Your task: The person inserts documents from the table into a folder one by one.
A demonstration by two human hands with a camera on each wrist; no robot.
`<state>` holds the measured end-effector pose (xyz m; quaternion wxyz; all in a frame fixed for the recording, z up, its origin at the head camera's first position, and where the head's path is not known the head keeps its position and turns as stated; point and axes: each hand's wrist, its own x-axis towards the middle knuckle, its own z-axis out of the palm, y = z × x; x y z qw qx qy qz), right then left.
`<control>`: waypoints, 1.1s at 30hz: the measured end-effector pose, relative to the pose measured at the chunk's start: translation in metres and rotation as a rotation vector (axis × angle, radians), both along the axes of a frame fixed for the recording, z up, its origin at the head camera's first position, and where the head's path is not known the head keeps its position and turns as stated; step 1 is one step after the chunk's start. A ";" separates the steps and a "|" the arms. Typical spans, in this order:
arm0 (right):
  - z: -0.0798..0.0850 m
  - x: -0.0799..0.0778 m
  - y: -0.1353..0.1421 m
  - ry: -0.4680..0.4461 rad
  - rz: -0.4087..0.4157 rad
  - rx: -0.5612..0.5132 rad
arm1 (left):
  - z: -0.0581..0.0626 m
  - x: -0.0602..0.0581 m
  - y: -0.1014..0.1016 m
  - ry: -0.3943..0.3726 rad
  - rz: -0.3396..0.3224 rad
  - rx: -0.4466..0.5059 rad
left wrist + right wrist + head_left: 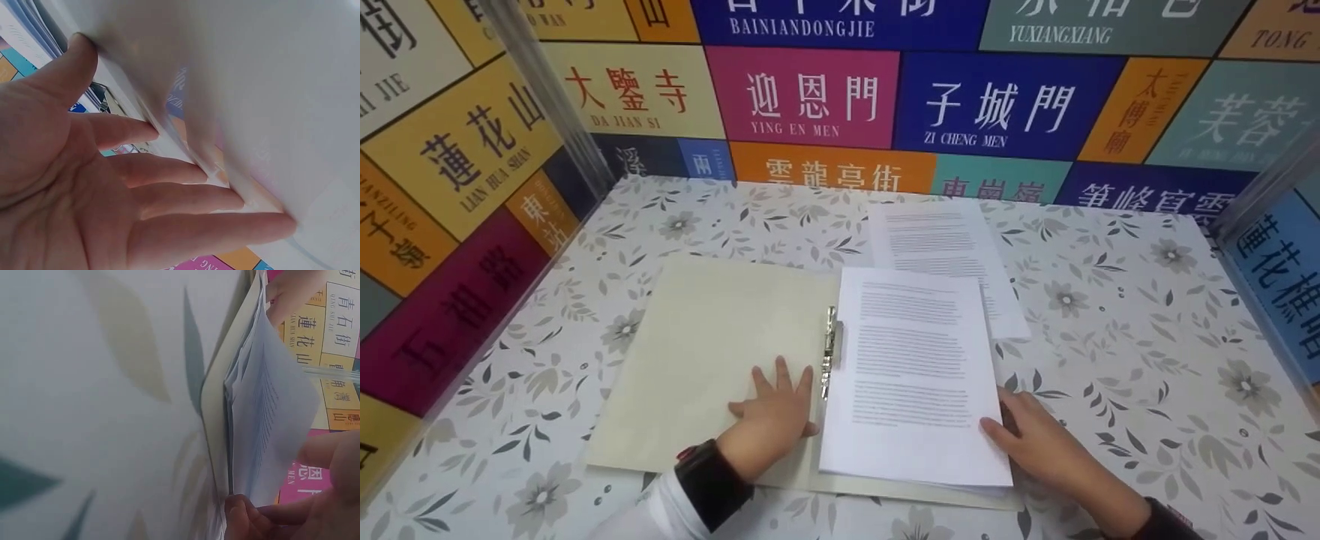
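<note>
A cream folder point(712, 337) lies spread flat, with a metal clip point(829, 349) along its spine. On its right half rests a stack of printed paper point(915, 450). My left hand point(772, 420) rests on the folder's left cover, fingers spread, close to the clip. In the left wrist view the fingertips of that hand point(129, 185) touch the pale cover. My right hand point(1039, 439) pinches the stack's lower right edge, thumb on top and fingers at the side. The right wrist view shows the paper's edges point(270, 416) slightly fanned above the folder's cover point(216, 422).
More printed sheets point(934, 232) lie behind the folder, partly covered by the stack. The table has a floral cloth point(1110, 360). Colourful panels with place names point(802, 97) stand at the back and both sides, with a clear post point(562, 97) at the left corner.
</note>
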<state>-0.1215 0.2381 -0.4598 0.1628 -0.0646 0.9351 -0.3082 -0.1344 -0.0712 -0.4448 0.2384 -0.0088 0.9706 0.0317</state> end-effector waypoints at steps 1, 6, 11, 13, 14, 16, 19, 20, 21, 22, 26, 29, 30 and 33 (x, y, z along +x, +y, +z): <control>0.000 -0.001 0.000 0.007 0.003 0.019 | 0.000 0.000 0.000 0.000 -0.001 0.002; -0.002 -0.006 0.004 0.026 0.022 0.097 | -0.001 0.000 -0.001 0.003 -0.006 0.004; -0.002 -0.010 0.009 0.036 0.040 0.104 | -0.003 0.000 -0.001 -0.002 -0.005 0.010; -0.002 -0.011 0.010 0.039 0.046 0.108 | -0.002 0.000 -0.001 -0.004 -0.004 0.007; -0.002 -0.011 0.010 0.042 0.048 0.109 | -0.002 0.000 -0.001 -0.005 -0.003 0.005; -0.001 -0.011 0.011 0.041 0.050 0.108 | -0.002 0.001 -0.001 -0.006 -0.002 0.001; -0.001 -0.010 0.010 0.028 0.049 0.110 | -0.002 0.001 -0.002 0.009 -0.019 -0.018; -0.001 -0.010 0.010 0.023 0.050 0.114 | -0.002 0.001 -0.002 0.014 -0.026 -0.023; -0.001 -0.009 0.010 0.017 0.050 0.117 | -0.002 0.001 -0.002 0.023 -0.034 -0.030; -0.001 -0.009 0.009 0.012 0.050 0.118 | -0.002 0.002 -0.002 0.030 -0.041 -0.039; 0.001 -0.009 0.009 0.006 0.051 0.114 | -0.003 0.002 -0.002 0.043 -0.049 -0.051; 0.003 -0.010 0.011 0.010 0.070 0.121 | -0.003 0.002 -0.002 0.040 -0.045 -0.048; 0.005 -0.012 0.013 0.012 0.077 0.131 | -0.003 0.002 -0.002 0.037 -0.045 -0.047; 0.012 -0.018 0.020 0.038 0.086 0.131 | -0.003 0.002 -0.002 0.038 -0.050 -0.054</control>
